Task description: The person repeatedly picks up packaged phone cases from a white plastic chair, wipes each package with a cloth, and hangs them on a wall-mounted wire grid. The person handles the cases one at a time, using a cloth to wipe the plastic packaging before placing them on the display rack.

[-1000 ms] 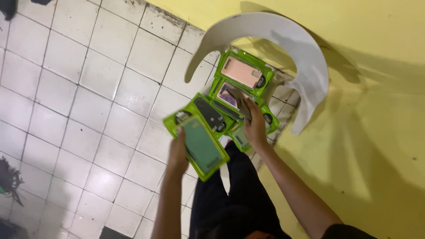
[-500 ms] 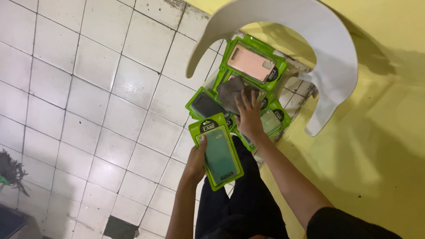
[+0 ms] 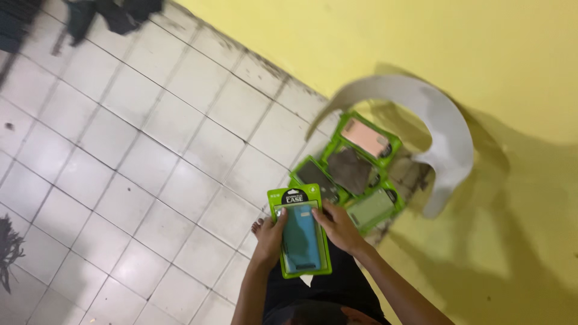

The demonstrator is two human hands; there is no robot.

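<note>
I hold a green phone-case package [image 3: 299, 232] with a teal case inside, flat in front of me. My left hand [image 3: 269, 239] grips its left edge. My right hand [image 3: 338, 227] rests on its right edge with the fingers over the front. Beyond it, several more green packages lie in a cluster on the floor: a pink case [image 3: 367, 138], a dark grey case [image 3: 350, 169], a black case [image 3: 317, 178] and a pale green case [image 3: 371, 209].
A white curved plastic chair back [image 3: 442, 129] arches over the packages against the yellow wall [image 3: 421, 42]. White floor tiles [image 3: 132, 156] spread to the left. Dark cloth [image 3: 114, 15] lies at the top left. My bare foot [image 3: 257, 227] shows below the package.
My right hand left the packages on the floor and came onto the held package. The view shifted, so the packages and chair now sit further right.
</note>
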